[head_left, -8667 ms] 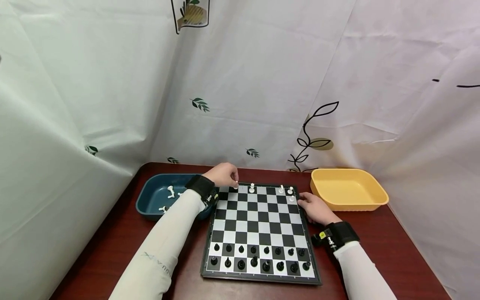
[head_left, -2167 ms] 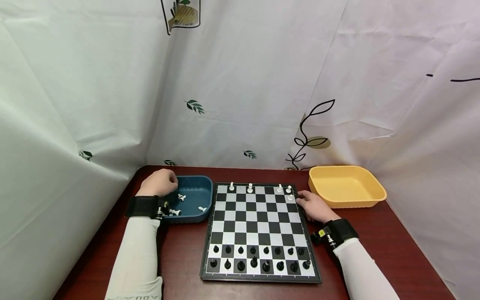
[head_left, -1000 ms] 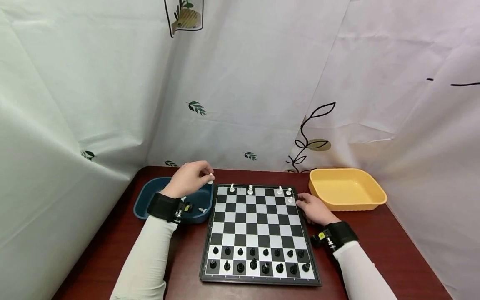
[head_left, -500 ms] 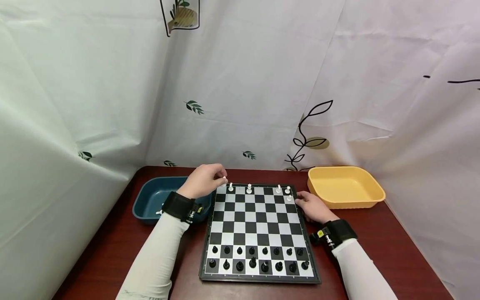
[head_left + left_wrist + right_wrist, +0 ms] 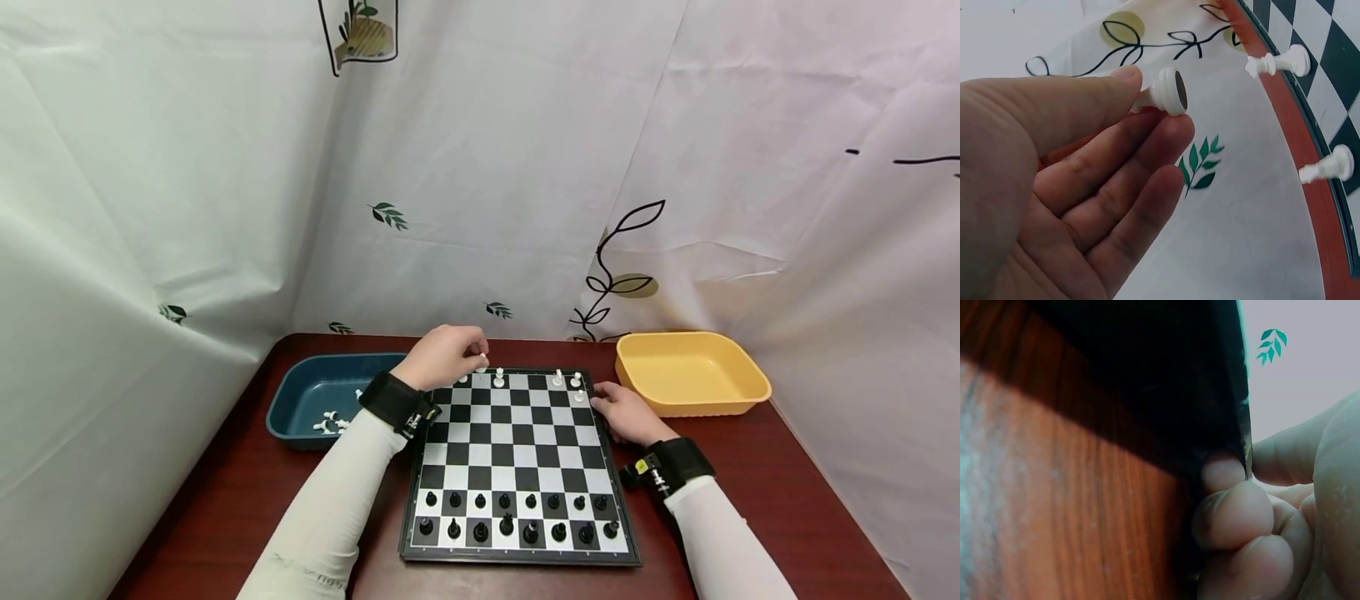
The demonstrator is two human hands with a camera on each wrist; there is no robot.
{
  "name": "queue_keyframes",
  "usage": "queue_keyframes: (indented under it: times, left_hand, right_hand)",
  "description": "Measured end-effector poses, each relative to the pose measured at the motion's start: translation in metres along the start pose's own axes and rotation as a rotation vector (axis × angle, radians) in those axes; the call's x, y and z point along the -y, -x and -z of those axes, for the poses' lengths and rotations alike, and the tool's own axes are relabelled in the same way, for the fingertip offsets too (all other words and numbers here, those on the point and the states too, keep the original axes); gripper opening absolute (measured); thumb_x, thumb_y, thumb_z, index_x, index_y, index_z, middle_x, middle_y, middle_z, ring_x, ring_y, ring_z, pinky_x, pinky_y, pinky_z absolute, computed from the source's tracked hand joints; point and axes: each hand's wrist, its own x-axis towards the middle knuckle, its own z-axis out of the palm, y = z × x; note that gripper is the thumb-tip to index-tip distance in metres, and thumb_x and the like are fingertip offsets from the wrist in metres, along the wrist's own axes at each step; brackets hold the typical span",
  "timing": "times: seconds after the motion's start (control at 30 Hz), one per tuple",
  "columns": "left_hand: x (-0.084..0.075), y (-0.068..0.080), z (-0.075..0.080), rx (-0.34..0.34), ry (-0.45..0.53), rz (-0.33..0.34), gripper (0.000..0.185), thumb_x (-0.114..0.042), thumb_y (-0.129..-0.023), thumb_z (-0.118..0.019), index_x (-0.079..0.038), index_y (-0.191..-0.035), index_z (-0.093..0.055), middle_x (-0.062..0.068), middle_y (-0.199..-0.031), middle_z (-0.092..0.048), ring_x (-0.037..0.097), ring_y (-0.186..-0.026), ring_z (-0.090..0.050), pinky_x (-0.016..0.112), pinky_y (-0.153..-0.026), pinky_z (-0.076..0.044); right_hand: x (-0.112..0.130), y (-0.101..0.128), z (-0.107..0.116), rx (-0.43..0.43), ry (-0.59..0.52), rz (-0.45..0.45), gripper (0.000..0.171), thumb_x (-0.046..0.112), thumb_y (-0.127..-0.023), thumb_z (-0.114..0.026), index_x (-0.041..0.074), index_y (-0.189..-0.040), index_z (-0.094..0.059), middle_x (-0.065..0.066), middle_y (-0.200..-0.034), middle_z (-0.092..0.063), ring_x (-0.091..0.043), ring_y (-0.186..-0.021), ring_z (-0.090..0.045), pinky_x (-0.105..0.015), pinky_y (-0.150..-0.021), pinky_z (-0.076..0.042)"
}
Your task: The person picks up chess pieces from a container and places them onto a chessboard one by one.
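Grip of the left hand (image 5: 444, 357) pinches a small white chess piece (image 5: 1166, 92), smooth plastic with a round dark base, now carried from the blue tray (image 5: 300, 396) to the chessboard's (image 5: 517, 462) far row, while the right hand (image 5: 628, 414) rests curled on the board's edge.

Left hand (image 5: 444, 356) raised, thumb and fingers pinched — right hand (image 5: 628, 414) resting, fingers curled.

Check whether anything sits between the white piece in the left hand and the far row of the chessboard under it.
Nothing visible blocks it. The left hand pinches the white piece above the chessboard at its far edge. White pieces already stand in that row, close beside it. Whether the square directly below is free cannot be told.
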Motion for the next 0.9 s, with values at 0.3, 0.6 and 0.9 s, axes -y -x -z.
queue_keyframes:
  times: [0.3, 0.6, 0.9]
  left_hand:
    - [-0.016, -0.022, -0.015, 0.043, -0.005, -0.025, 0.009, -0.017, -0.106, -0.08, -0.013, -0.112, -0.076, -0.004, -0.099, -0.076, 0.012, -0.084, -0.067, 0.034, -0.082, -0.056]
    - [-0.027, -0.04, -0.036, 0.099, -0.052, -0.052, 0.008, -0.019, -0.107, -0.078, -0.014, -0.114, -0.077, -0.002, -0.103, -0.078, 0.01, -0.082, -0.067, 0.032, -0.08, -0.056]
    - [-0.029, -0.052, -0.053, 0.133, -0.027, -0.06, 0.004, -0.014, -0.106, -0.079, -0.012, -0.109, -0.078, 0.0, -0.1, -0.077, 0.013, -0.083, -0.065, 0.031, -0.08, -0.054]
  right_hand:
    - [-0.001, -0.001, 0.0, 0.0, 0.003, 0.002, 0.041, 0.021, -0.116, -0.051, -0.005, -0.148, -0.058, -0.008, -0.069, -0.061, -0.023, -0.05, -0.058, -0.039, -0.052, -0.051]
    - [-0.002, -0.002, 0.0, -0.002, -0.009, 0.014, 0.04, 0.02, -0.115, -0.052, -0.004, -0.147, -0.059, -0.008, -0.065, -0.059, -0.024, -0.049, -0.058, -0.04, -0.05, -0.05]
    - [-0.003, -0.003, 0.001, -0.005, 0.0, 0.009, 0.039, 0.02, -0.115, -0.052, -0.003, -0.146, -0.06, -0.007, -0.064, -0.058, -0.023, -0.049, -0.057, -0.04, -0.048, -0.049]
